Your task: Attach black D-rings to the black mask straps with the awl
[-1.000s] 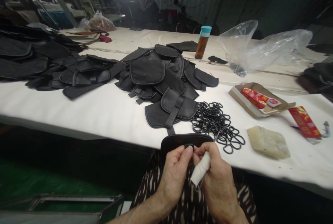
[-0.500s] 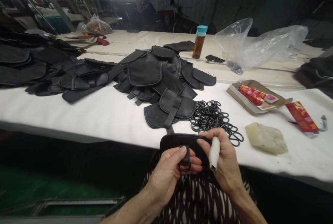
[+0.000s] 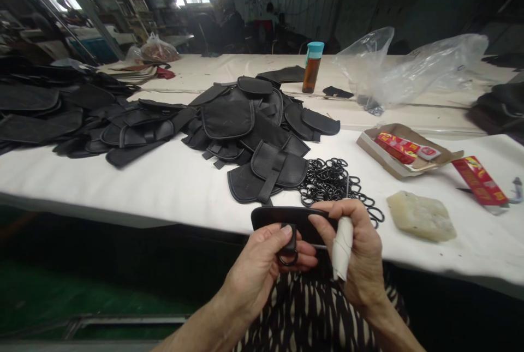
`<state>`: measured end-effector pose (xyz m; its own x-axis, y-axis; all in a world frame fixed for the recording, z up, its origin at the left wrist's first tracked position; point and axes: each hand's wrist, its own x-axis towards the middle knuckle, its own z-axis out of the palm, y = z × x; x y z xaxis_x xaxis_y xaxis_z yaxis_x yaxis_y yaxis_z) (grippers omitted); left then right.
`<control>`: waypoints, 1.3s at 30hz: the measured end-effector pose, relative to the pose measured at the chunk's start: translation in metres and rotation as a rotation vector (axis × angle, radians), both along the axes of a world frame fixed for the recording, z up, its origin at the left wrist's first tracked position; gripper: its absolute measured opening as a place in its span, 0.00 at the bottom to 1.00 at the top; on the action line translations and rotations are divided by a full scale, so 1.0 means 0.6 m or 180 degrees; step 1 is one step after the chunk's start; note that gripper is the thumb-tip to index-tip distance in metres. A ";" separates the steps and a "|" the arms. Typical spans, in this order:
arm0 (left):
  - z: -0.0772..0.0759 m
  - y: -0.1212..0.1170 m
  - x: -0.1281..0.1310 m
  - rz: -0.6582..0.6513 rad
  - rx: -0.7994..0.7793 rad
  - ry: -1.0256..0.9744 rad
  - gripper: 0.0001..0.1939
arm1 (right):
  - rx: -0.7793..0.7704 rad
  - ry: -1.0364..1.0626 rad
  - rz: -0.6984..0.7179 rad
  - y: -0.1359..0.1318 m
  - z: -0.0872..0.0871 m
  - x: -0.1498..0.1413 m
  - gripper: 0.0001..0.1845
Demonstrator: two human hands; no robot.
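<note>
In front of the table edge, above my lap, my left hand (image 3: pixel 266 259) pinches a short black strap loop (image 3: pixel 289 237) with its thumb on top. A black ring (image 3: pixel 287 258) hangs from that loop. Behind the fingers is a black leather flap piece (image 3: pixel 305 218) with a bound edge, partly hidden by both hands. My right hand (image 3: pixel 358 248) is closed around a tool with a white-wrapped handle (image 3: pixel 343 248); a thin metal shaft sticks up above the fist. Its thumb and forefinger also grip the flap piece's right edge.
Just beyond my right hand lies a heap of black rings (image 3: pixel 327 180). Black leather pieces (image 3: pixel 229 117) are piled at the middle and left. To the right are a wax-like block (image 3: pixel 421 215), an open cardboard box (image 3: pixel 380 158) and a red packet (image 3: pixel 478 180). A bottle (image 3: pixel 313 68) stands behind.
The flap piece has tilted so less of its face shows. My right hand has turned slightly, and the metal shaft shows more clearly above it. The left hand keeps its pinch.
</note>
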<state>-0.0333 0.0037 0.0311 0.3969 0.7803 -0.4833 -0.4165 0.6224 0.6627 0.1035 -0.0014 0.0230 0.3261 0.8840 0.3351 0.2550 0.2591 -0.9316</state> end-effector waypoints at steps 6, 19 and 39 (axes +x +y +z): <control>0.003 0.021 0.006 -0.0001 0.0115 0.0064 0.10 | -0.0127 -0.0063 -0.0048 0.016 0.009 0.009 0.07; -0.004 0.038 0.015 0.0005 0.0452 0.0656 0.13 | -0.0322 -0.0088 0.0010 0.042 -0.010 0.022 0.07; -0.015 0.057 0.035 0.0347 0.0253 0.0805 0.10 | -0.0391 -0.1290 -0.0875 -0.060 0.028 0.174 0.21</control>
<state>-0.0124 0.0380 0.0224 0.1831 0.8511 -0.4920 -0.2933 0.5250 0.7990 0.2080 -0.0375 0.0399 0.4177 0.8245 0.3818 0.6458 0.0262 -0.7630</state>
